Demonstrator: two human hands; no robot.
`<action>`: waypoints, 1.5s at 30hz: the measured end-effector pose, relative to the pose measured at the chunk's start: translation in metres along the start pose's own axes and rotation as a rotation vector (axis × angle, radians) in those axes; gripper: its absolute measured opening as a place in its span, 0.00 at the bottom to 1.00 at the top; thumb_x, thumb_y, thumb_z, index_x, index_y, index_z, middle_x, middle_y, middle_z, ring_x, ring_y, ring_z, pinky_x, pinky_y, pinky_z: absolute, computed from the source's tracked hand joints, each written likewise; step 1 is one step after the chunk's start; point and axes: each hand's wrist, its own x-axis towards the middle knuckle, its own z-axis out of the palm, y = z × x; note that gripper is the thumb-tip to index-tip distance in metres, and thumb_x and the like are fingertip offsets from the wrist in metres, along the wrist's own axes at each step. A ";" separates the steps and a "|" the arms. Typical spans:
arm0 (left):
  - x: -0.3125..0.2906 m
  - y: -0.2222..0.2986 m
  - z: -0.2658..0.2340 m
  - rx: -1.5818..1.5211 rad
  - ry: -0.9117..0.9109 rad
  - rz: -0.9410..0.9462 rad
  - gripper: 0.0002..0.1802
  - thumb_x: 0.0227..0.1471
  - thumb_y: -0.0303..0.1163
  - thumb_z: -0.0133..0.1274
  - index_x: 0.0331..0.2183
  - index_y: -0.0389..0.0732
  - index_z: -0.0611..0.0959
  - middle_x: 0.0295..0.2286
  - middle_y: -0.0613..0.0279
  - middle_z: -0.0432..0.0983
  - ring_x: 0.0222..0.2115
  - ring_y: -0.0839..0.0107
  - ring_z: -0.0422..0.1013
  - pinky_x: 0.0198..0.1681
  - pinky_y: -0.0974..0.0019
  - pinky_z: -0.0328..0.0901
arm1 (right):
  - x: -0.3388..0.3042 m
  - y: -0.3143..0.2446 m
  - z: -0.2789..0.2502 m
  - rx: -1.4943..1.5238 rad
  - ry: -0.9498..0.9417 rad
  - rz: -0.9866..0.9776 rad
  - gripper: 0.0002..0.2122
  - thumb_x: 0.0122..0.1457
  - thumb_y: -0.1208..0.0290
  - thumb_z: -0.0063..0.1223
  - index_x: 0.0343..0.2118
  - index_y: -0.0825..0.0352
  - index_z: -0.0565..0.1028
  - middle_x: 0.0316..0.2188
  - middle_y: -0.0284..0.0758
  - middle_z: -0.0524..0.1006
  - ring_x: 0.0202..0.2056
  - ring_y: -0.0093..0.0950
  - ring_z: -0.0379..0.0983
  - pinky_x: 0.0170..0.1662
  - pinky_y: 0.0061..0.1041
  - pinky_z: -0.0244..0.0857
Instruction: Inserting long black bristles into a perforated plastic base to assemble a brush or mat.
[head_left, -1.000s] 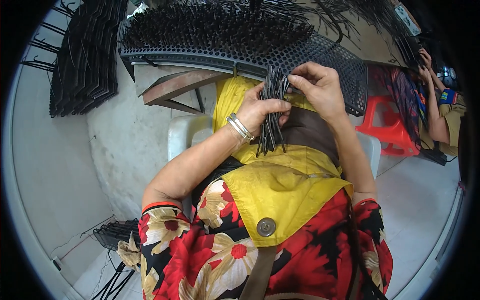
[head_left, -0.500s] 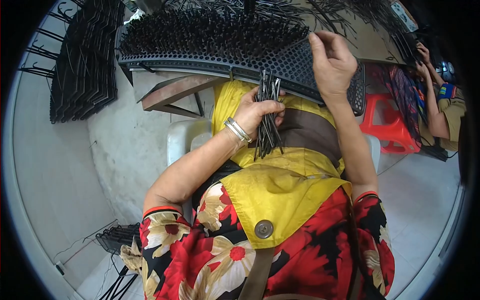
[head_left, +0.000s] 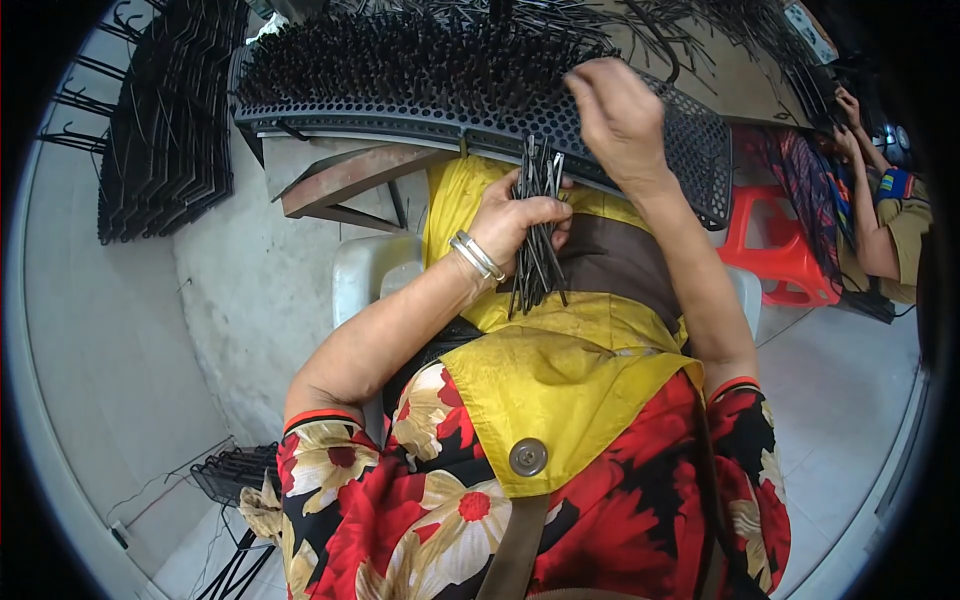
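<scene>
A loose bundle of thin black rods (head_left: 540, 240) is gripped in my left hand (head_left: 515, 225), thumb across it, at the front edge of the perforated black tray (head_left: 690, 140). Many short black rods (head_left: 400, 65) stand upright in the tray's holes, densely over its left and middle parts. Over the tray, right of the bundle, my right hand (head_left: 625, 120) has thumb and forefinger pinched together near the edge of the standing rods. Motion smears its fingertips, and whether anything small sits between them I cannot make out.
Loose black rods (head_left: 670, 40) lie scattered on the table behind the tray. Stacked black racks (head_left: 170, 130) lean at the left wall. To the right are a red plastic stool (head_left: 775, 250) and another person's arm (head_left: 870, 210). A brown metal table frame (head_left: 350, 180) juts out left of my lap.
My right hand has moved left over the tray, toward the standing rods and the bundle. My left hand keeps its hold on the rods, almost unmoved.
</scene>
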 end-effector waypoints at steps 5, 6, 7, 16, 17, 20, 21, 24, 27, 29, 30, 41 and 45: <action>-0.001 0.002 0.000 0.010 0.007 0.011 0.15 0.36 0.18 0.53 0.33 0.33 0.72 0.18 0.59 0.69 0.15 0.71 0.66 0.18 0.71 0.64 | 0.011 -0.002 0.003 -0.077 -0.175 0.115 0.04 0.48 0.78 0.51 0.28 0.70 0.71 0.23 0.43 0.73 0.26 0.39 0.71 0.27 0.28 0.64; -0.002 0.002 0.001 0.013 0.004 0.010 0.15 0.36 0.18 0.53 0.33 0.33 0.72 0.18 0.59 0.69 0.15 0.71 0.66 0.18 0.71 0.64 | 0.013 -0.001 0.002 -0.080 -0.204 0.140 0.04 0.48 0.77 0.51 0.28 0.70 0.71 0.22 0.43 0.73 0.26 0.40 0.71 0.26 0.29 0.64; -0.002 0.002 0.000 0.007 -0.001 0.013 0.15 0.36 0.18 0.53 0.33 0.33 0.72 0.18 0.59 0.69 0.15 0.71 0.66 0.18 0.71 0.64 | 0.012 -0.001 0.002 -0.083 -0.202 0.140 0.04 0.48 0.77 0.51 0.28 0.70 0.71 0.22 0.43 0.73 0.26 0.40 0.71 0.26 0.29 0.64; -0.004 0.001 0.001 -0.013 0.016 0.036 0.15 0.36 0.19 0.53 0.32 0.33 0.71 0.17 0.59 0.69 0.14 0.71 0.66 0.17 0.71 0.64 | -0.022 -0.035 -0.021 0.242 -0.295 0.550 0.09 0.47 0.78 0.53 0.34 0.71 0.72 0.20 0.36 0.74 0.22 0.19 0.70 0.25 0.18 0.63; -0.004 0.001 0.002 0.001 0.004 0.043 0.14 0.37 0.19 0.53 0.32 0.34 0.71 0.17 0.59 0.69 0.14 0.71 0.66 0.17 0.71 0.64 | -0.022 -0.039 -0.027 0.379 -0.390 0.718 0.09 0.47 0.79 0.53 0.33 0.72 0.72 0.22 0.34 0.74 0.23 0.16 0.69 0.26 0.17 0.64; -0.003 0.001 0.001 0.026 -0.016 0.044 0.14 0.37 0.19 0.53 0.31 0.34 0.70 0.17 0.59 0.69 0.14 0.71 0.66 0.17 0.71 0.64 | -0.029 -0.039 -0.029 0.559 -0.466 0.801 0.09 0.47 0.81 0.53 0.33 0.74 0.71 0.24 0.32 0.74 0.25 0.16 0.69 0.29 0.15 0.65; -0.003 0.001 0.002 0.032 -0.019 0.043 0.14 0.37 0.19 0.53 0.31 0.34 0.70 0.17 0.59 0.69 0.14 0.71 0.66 0.17 0.71 0.64 | -0.031 -0.038 -0.028 0.637 -0.471 0.843 0.09 0.46 0.82 0.53 0.33 0.74 0.71 0.25 0.32 0.74 0.25 0.16 0.69 0.29 0.14 0.65; -0.003 0.000 0.001 0.016 -0.063 0.057 0.14 0.37 0.20 0.54 0.30 0.34 0.70 0.18 0.59 0.70 0.15 0.70 0.67 0.18 0.71 0.65 | -0.031 -0.039 -0.027 0.659 -0.431 0.884 0.08 0.46 0.83 0.52 0.32 0.75 0.71 0.24 0.32 0.74 0.25 0.16 0.69 0.29 0.14 0.65; -0.005 0.002 0.004 0.035 -0.045 0.008 0.13 0.37 0.20 0.54 0.30 0.34 0.71 0.18 0.58 0.70 0.15 0.70 0.68 0.18 0.70 0.65 | -0.035 -0.038 -0.028 0.703 -0.349 0.948 0.08 0.46 0.83 0.52 0.31 0.75 0.71 0.23 0.32 0.73 0.23 0.16 0.68 0.27 0.13 0.64; -0.005 0.002 0.003 0.027 -0.042 -0.004 0.12 0.38 0.20 0.54 0.30 0.34 0.71 0.18 0.58 0.70 0.15 0.70 0.68 0.18 0.70 0.65 | -0.035 -0.036 -0.030 0.740 -0.289 0.984 0.08 0.46 0.83 0.52 0.31 0.75 0.71 0.22 0.31 0.73 0.22 0.15 0.67 0.25 0.12 0.63; -0.005 0.002 0.002 0.021 -0.041 -0.016 0.12 0.38 0.20 0.53 0.30 0.35 0.71 0.18 0.58 0.71 0.15 0.70 0.68 0.18 0.71 0.65 | -0.032 -0.033 -0.034 0.712 -0.251 0.992 0.08 0.46 0.83 0.52 0.31 0.75 0.71 0.21 0.31 0.73 0.20 0.14 0.66 0.23 0.12 0.61; -0.003 -0.002 -0.003 0.015 -0.019 0.015 0.11 0.39 0.21 0.53 0.29 0.35 0.71 0.18 0.58 0.68 0.15 0.70 0.66 0.18 0.70 0.62 | 0.001 -0.023 -0.033 0.319 0.208 0.615 0.08 0.47 0.82 0.54 0.32 0.74 0.72 0.24 0.29 0.72 0.24 0.13 0.66 0.27 0.10 0.62; -0.003 -0.002 0.000 0.015 0.005 0.022 0.12 0.39 0.22 0.53 0.30 0.34 0.70 0.17 0.57 0.68 0.14 0.69 0.65 0.18 0.70 0.61 | 0.003 -0.018 -0.016 0.092 0.195 0.366 0.09 0.45 0.82 0.55 0.32 0.72 0.72 0.23 0.29 0.73 0.23 0.13 0.66 0.26 0.12 0.62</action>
